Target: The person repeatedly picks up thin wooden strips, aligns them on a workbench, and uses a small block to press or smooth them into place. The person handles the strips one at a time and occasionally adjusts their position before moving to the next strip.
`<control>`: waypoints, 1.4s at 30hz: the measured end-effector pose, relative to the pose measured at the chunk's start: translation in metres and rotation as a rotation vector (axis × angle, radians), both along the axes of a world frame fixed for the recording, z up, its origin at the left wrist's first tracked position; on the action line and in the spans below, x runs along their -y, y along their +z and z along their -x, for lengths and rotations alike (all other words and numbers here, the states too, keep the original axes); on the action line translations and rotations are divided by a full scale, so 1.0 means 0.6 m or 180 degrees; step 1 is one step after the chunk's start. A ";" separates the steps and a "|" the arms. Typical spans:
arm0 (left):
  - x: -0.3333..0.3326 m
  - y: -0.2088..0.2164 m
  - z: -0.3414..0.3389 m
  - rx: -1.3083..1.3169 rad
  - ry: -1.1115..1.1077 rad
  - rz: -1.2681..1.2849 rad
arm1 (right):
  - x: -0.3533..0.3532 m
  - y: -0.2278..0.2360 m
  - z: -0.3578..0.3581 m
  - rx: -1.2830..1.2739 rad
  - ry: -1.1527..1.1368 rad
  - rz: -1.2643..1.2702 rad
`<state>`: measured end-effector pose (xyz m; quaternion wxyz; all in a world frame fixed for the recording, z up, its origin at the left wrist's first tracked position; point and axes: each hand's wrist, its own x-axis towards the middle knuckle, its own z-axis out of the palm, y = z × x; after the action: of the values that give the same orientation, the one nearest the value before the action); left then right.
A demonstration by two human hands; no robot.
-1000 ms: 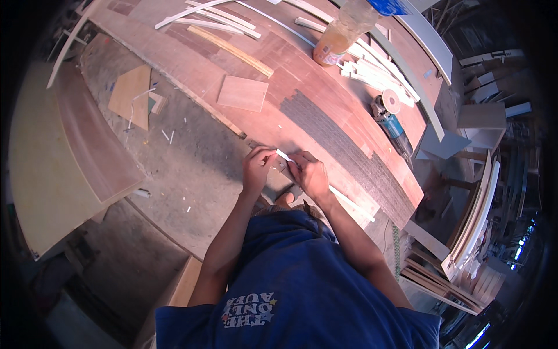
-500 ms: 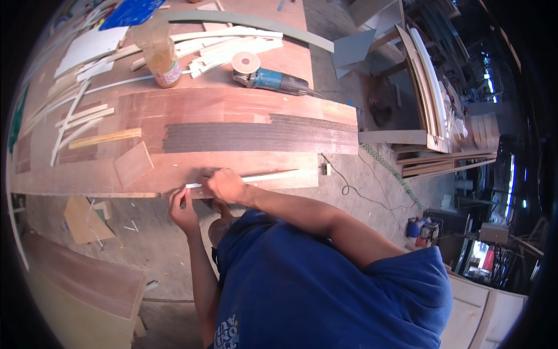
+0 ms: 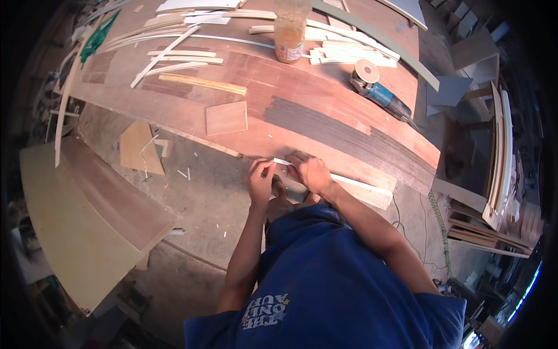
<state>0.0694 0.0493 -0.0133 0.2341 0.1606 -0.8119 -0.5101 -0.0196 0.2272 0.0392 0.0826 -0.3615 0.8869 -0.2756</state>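
Observation:
A long, thin white strip (image 3: 363,185) lies along the near edge of the plywood-topped worktable. At its left end my left hand (image 3: 260,178) pinches the tip between thumb and fingers. Close beside it, my right hand (image 3: 314,174) is closed over the same strip, knuckles up, so its fingertips are partly hidden. A short white piece of the strip (image 3: 281,161) shows between the two hands. Just beyond them lies a small square of plywood (image 3: 226,118), and to the right a dark grooved band (image 3: 349,134) runs across the panel (image 3: 395,125).
An angle grinder (image 3: 381,93) rests toward the back right. Behind stand a plastic bottle of amber liquid (image 3: 289,46) and several pale wood strips (image 3: 354,53). Large boards (image 3: 87,215) lean at the left, and plywood offcuts (image 3: 139,148) lie on the floor.
My view has turned, so the table and tools appear farther right and tilted. Both hands stay on the white strip, the gap between them nearly the same.

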 end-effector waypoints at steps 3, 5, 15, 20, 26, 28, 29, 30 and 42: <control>0.009 0.012 -0.002 0.0126 -0.0229 -0.0119 | 0.003 0.013 0.001 0.0140 -0.0036 -0.0198; 0.013 0.025 -0.003 0.0215 -0.0341 -0.0184 | 0.003 0.017 0.003 0.0222 0.0038 -0.0366; 0.063 0.080 0.056 -0.0042 -0.1729 0.1543 | -0.005 0.003 0.004 -0.0033 0.0071 -0.0229; 0.063 0.075 0.056 0.0394 -0.1879 0.1106 | -0.024 0.006 0.013 0.0341 -0.0014 -0.0876; 0.054 0.077 0.045 0.0356 -0.1376 0.0675 | -0.031 0.002 0.010 0.0152 -0.0018 -0.0680; 0.050 0.076 0.030 0.0720 -0.0893 0.0275 | -0.030 -0.001 0.007 0.0105 -0.0049 -0.0616; 0.046 0.074 0.022 0.0697 -0.0830 0.0323 | -0.029 -0.003 0.006 0.0097 -0.0085 -0.0636; 0.041 0.071 0.015 0.0683 -0.0742 0.0342 | -0.028 -0.004 0.004 0.0092 -0.0119 -0.0658; -0.003 0.034 -0.008 0.0975 0.0003 -0.1722 | -0.022 0.002 0.004 0.0101 -0.0176 -0.0558</control>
<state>0.0744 0.0513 0.0069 0.0580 0.2925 -0.6725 -0.6774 -0.0219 0.2404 0.0404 0.1204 -0.3238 0.9158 -0.2048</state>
